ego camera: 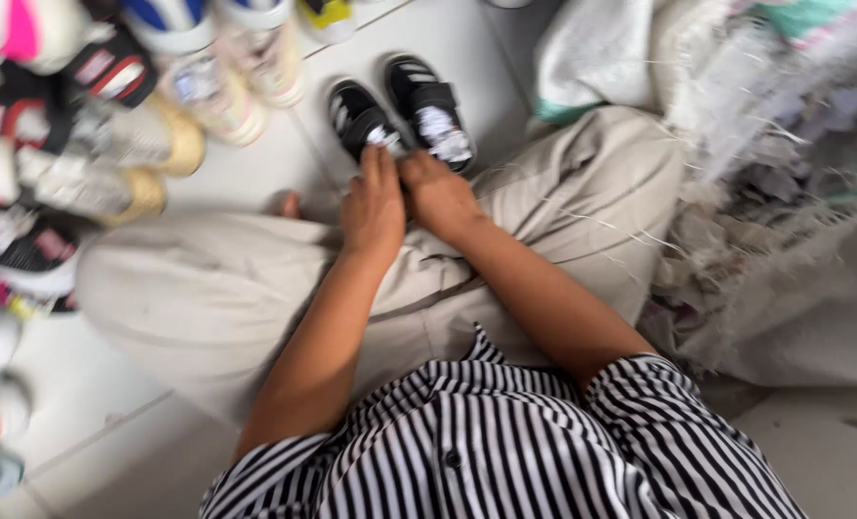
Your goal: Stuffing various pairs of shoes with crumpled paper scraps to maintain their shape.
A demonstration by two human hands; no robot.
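Observation:
A pair of small black shoes with white stripes stands side by side on the pale tiled floor, the left shoe [361,117] and the right shoe [431,106], toes pointing away from me. White paper stuffing shows in their openings. My left hand [372,207] lies flat, fingers stretched to the heel of the left shoe. My right hand [438,195] rests beside it, fingers curled at the heel of the right shoe. Both hands touch the heels without lifting either shoe. I sit cross-legged in beige trousers [217,288] and a black-and-white striped shirt.
Rows of other small shoes [111,135] in white, black, pink and tan crowd the floor at the left and top. At the right lies a heap of frayed white woven sacks [765,154]. Bare toes [286,204] peek out from the trouser leg.

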